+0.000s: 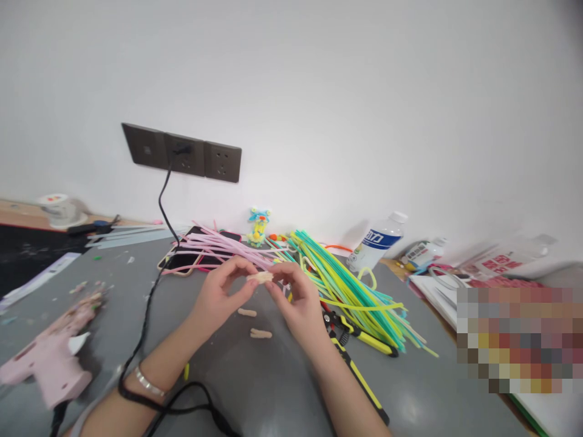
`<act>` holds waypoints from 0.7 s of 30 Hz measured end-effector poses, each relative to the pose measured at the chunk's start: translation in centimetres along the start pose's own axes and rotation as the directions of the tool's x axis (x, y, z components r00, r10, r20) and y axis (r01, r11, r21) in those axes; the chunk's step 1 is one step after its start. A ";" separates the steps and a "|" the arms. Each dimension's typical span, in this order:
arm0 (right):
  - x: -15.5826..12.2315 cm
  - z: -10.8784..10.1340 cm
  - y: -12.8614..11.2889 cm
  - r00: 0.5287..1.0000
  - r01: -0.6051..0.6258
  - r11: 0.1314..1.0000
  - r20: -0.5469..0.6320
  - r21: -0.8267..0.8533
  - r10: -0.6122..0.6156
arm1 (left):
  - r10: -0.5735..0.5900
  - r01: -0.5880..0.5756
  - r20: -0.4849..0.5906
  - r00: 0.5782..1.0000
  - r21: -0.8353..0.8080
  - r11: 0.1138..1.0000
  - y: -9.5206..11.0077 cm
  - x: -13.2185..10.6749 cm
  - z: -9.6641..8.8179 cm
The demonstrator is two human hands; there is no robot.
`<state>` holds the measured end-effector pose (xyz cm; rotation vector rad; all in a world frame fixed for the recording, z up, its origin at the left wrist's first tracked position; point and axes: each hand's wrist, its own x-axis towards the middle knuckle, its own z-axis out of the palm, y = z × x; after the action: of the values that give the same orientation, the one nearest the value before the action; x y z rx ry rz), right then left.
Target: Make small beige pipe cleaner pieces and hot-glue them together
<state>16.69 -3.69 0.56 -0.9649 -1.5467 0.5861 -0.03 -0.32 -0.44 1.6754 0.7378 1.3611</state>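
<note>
My left hand (221,291) and my right hand (295,298) meet over the grey table (255,376), both pinching a short beige pipe-cleaner piece (260,277) between their fingertips. Two more beige pieces (247,312) (260,334) lie on the table just below the hands. Behind the hands spreads a bundle of pink pipe cleaners (214,247). To the right lies a bundle of green and yellow pipe cleaners (346,285). Yellow-handled pliers (355,352) lie under my right wrist.
A pink glue gun (50,361) stands at the left, its black cord (150,315) running to a wall socket (182,153). A small colourful figure (259,224), a water bottle (378,241), a phone (195,255) and papers (437,285) are at the back and right.
</note>
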 end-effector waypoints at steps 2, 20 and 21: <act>0.0 0.0 0.0 1.000 0.009 1.000 0.011 -0.017 -0.009 | 0.009 -0.009 0.005 1.000 0.006 1.000 0.0 0.0 0.0; 0.0 0.0 -0.4 0.998 0.065 0.995 0.020 -0.082 -0.063 | 0.167 -0.175 0.069 0.983 0.140 0.974 0.1 0.1 -0.5; 0.0 0.0 -0.4 0.998 0.063 0.994 0.017 -0.088 -0.061 | 0.181 -0.190 0.071 0.981 0.148 0.971 0.1 0.1 -0.5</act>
<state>16.57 -3.91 0.83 -0.9774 -1.6212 0.4851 -0.52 -0.17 -0.22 1.9387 0.6811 1.4068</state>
